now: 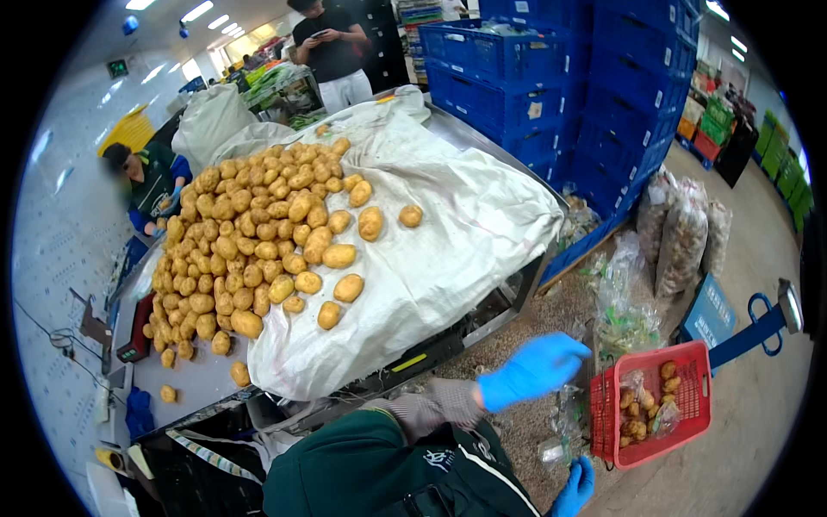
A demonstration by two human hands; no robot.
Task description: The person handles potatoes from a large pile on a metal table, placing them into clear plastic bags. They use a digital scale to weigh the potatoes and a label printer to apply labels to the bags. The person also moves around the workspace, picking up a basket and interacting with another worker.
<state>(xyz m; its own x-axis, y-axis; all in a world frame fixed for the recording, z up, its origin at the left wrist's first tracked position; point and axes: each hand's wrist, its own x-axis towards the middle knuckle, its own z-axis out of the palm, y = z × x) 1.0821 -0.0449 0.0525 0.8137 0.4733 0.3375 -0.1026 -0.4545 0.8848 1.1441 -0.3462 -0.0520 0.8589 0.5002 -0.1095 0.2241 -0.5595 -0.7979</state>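
My left hand (533, 371), in a blue glove with a grey sleeve, reaches out past the table's near edge. Motion blur hides its fingers, and no object shows in it. Low in the view is my right hand (575, 488), also gloved in blue, with its fingers bent. A clear plastic bag (552, 450) with a white label lies close to its fingertips; whether they touch I cannot tell. Beside both hands stands a red plastic basket (696, 413) holding several loose potatoes (636, 428) and clear plastic bags. A large potato heap (258, 226) covers the left of the table.
White woven sacking (446, 213) drapes the table. Blue crates (510, 84) are stacked behind it. Filled sacks (685, 232) and a blue platform scale (743, 336) stand at right. Plastic scraps (623, 323) litter the floor. A co-worker (152, 178) handles potatoes; another person (329, 48) stands behind.
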